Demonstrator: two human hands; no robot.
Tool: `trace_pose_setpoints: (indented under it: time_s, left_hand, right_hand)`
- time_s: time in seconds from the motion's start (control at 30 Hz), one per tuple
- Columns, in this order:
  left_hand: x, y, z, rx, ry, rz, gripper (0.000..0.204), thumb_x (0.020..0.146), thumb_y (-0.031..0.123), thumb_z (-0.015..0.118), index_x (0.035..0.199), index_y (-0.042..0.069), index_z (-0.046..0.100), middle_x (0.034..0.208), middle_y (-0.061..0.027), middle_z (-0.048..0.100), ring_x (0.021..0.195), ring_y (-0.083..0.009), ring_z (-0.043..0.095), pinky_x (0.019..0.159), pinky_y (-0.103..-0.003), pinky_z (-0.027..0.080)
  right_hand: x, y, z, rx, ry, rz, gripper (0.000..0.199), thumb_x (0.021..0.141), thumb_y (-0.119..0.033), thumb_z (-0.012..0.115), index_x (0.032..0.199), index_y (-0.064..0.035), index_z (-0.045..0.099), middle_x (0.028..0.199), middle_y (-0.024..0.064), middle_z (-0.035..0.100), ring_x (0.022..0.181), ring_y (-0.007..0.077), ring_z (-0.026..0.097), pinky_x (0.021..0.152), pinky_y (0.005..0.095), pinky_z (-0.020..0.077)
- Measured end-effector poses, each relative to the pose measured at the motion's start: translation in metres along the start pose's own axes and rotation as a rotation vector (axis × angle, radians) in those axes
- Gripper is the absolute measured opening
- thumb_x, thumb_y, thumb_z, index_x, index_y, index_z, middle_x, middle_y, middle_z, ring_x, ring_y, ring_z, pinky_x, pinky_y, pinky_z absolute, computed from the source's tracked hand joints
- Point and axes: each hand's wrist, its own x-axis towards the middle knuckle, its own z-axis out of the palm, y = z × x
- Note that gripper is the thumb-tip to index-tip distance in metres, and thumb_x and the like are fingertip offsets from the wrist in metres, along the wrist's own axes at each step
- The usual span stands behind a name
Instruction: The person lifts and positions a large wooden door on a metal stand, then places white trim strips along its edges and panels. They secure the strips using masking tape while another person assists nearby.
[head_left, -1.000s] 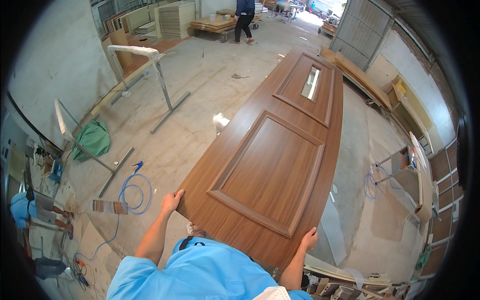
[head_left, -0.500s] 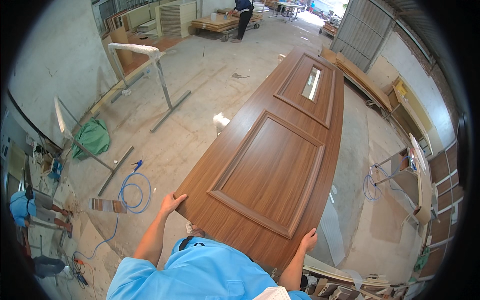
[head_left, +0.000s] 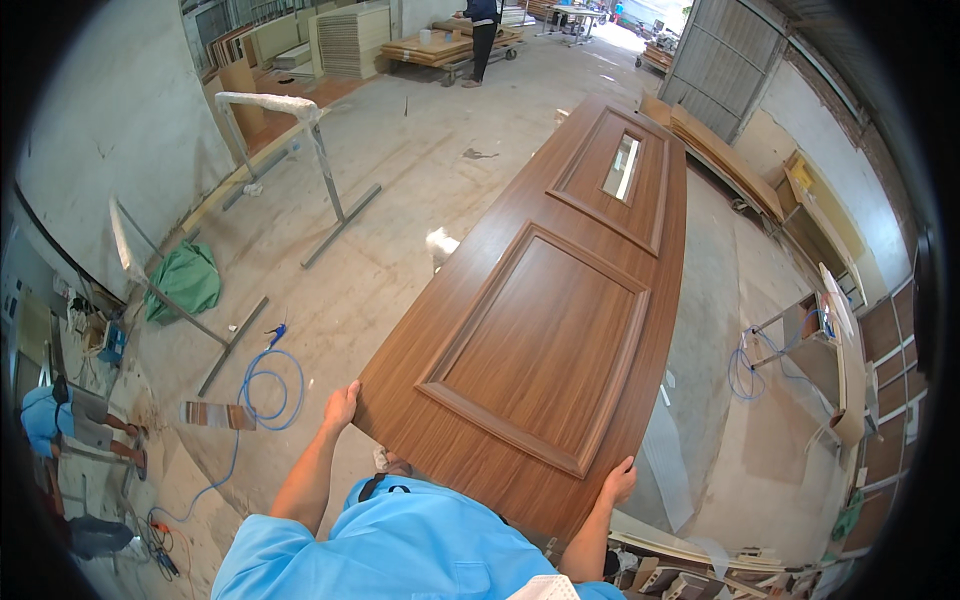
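Note:
A long brown wood-grain door [head_left: 540,345] lies flat in front of me, stretching from my waist toward the far right. It has two raised moulding frames and a small narrow window slot [head_left: 622,167] in the far one. My left hand [head_left: 341,405] holds the near left corner, fingers curled at the edge. On the opposite long edge, my right hand [head_left: 619,481] grips near the right corner, its fingers partly hidden under the door. Beneath the door's left side, a white-wrapped support end [head_left: 440,243] pokes out.
Left stand metal racks with wrapped bars [head_left: 268,101], a green cloth [head_left: 184,283] and a coiled blue air hose [head_left: 272,392]. At the right are a worktable [head_left: 800,330] and leaning boards [head_left: 725,160]. One person [head_left: 484,35] stands far back; another [head_left: 45,415] bends at the left.
My left hand has shifted slightly along the door's corner, its thumb now nearer the edge. The far person has straightened up. The door and my right hand look nearly still.

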Motion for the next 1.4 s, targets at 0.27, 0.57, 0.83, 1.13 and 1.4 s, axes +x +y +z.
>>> trace_pose_setpoints:
  time_s: [0.27,0.57,0.83,1.13,1.4]
  left_hand:
    - [-0.010,0.012,-0.014,-0.015,-0.137,0.008,0.066,0.089,0.059,0.062,0.115,-0.002,0.068,0.101,-0.0202,0.072,0.094,-0.0285,0.069,0.082,-0.040,0.051]
    - [-0.007,0.005,-0.011,-0.064,-0.129,0.029,0.059,0.097,0.052,0.053,0.119,-0.001,0.067,0.108,-0.0220,0.071,0.102,-0.0307,0.068,0.090,-0.041,0.050]
    - [-0.002,-0.002,-0.005,-0.077,-0.070,0.072,0.057,0.100,0.049,0.047,0.119,-0.002,0.066,0.111,-0.0246,0.069,0.106,-0.0336,0.067,0.094,-0.042,0.048]
    - [-0.010,0.003,-0.012,-0.124,-0.164,0.059,0.055,0.097,0.046,0.056,0.122,-0.002,0.065,0.112,-0.0216,0.070,0.107,-0.0280,0.066,0.092,-0.039,0.050]
    - [0.006,-0.019,-0.002,-0.193,-0.136,0.082,0.054,0.099,0.044,0.053,0.124,-0.004,0.062,0.113,-0.0194,0.070,0.107,-0.0258,0.065,0.095,-0.038,0.048]
  right_hand:
    - [0.002,0.001,0.000,-0.001,-0.053,0.021,0.065,0.100,-0.056,0.039,0.121,-0.0005,0.064,0.116,0.0234,0.068,0.106,0.0425,0.064,0.087,0.0545,0.0503]
    - [0.003,0.002,0.004,0.011,-0.042,0.029,0.065,0.100,-0.056,0.038,0.123,-0.0006,0.063,0.117,0.0226,0.067,0.108,0.0419,0.063,0.089,0.0538,0.0494]
    - [0.000,-0.006,-0.009,-0.024,-0.134,0.062,0.068,0.101,-0.058,0.036,0.128,-0.0021,0.061,0.123,0.0195,0.066,0.114,0.0387,0.062,0.094,0.0538,0.0473]
    - [0.003,-0.001,-0.002,-0.035,-0.116,0.087,0.066,0.100,-0.058,0.036,0.130,-0.0035,0.060,0.125,0.0183,0.065,0.115,0.0373,0.061,0.095,0.0527,0.0476]
    - [0.003,0.001,0.002,0.017,-0.048,0.006,0.059,0.101,-0.052,0.039,0.113,-0.0010,0.066,0.107,0.0220,0.070,0.099,0.0432,0.066,0.082,0.0534,0.0507]
